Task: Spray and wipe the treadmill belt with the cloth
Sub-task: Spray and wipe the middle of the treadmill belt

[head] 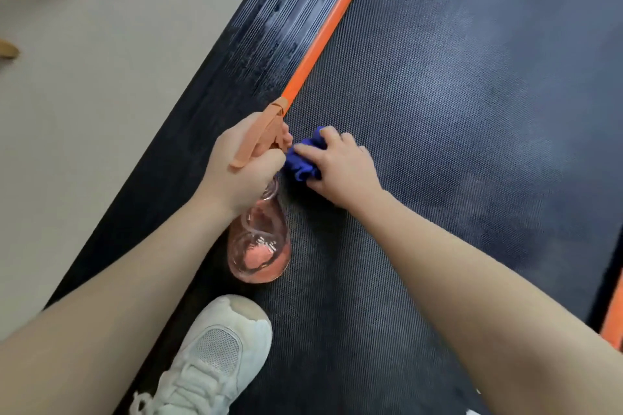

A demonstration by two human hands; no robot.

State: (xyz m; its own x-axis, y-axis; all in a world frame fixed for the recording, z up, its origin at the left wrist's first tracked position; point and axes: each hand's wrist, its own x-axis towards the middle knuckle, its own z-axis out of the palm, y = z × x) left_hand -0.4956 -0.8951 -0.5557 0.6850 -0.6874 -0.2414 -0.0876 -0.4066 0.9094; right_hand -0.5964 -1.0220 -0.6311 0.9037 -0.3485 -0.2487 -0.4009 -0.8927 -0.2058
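Treadmill belt (455,111), a dark, finely dimpled rubber sheet running from six o'clock up to one o'clock, shows pale hazy patches at two o'clock that I judge to be spray not yet wiped, so most wiping remains. At its nine o'clock edge the left hand (241,162) grips a clear, pink-filled spray bottle (259,239) by its orange trigger. Just beside it, the right hand (340,167) clutches a crumpled blue cloth (303,162) against the belt.

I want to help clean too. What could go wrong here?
The spray bottle in the left hand points close to the right hand holding the blue cloth, so spray might hit fingers. The white shoe stands on the treadmill belt; wet belt could be slippery.
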